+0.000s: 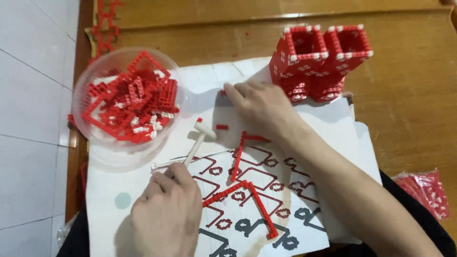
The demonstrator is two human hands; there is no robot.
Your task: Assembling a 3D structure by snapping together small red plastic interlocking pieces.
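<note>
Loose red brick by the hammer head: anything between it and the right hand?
Nothing visible. The loose red brick lies alone on bare white paper, just below the right hand, whose fingertips rest further up near the sheet's top. The white hammer, gripped by the left hand, sits beside it, not between.

A brown wooden worktop (409, 109) fills the right and far side. White floor tiles (28, 95) lie on the left.

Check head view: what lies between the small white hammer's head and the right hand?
One loose red brick piece on the white paper, between the hammer and the right hand; otherwise bare paper.
</note>
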